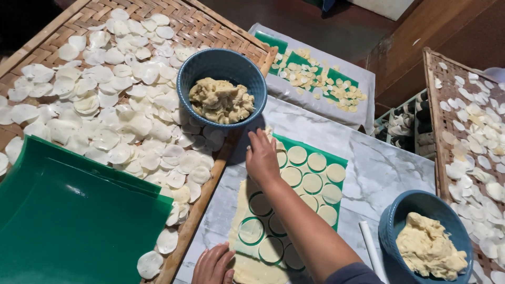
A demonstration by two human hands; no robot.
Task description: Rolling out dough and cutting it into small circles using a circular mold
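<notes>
A green plastic sheet [339, 158] lies on the marble-patterned table [379, 168]. It carries rolled pale dough cut into round discs [312, 183]. On the left part the leftover dough web [239, 202] still surrounds the cut circles. My right hand [261, 158] reaches to the sheet's far edge, fingers curled down on the dough web's edge just below a blue bowl [221, 53] of lumpy dough. At the near corner my left hand [213, 265] rests flat on the dough with its fingers spread.
A large woven bamboo tray [200, 26] covered with white discs fills the left, with stacked green sheets [79, 221] on it. A second blue dough bowl [418, 199] and a white tube [371, 247] sit at the right. Another woven tray [436, 105] and a far green sheet [273, 41] hold more pieces.
</notes>
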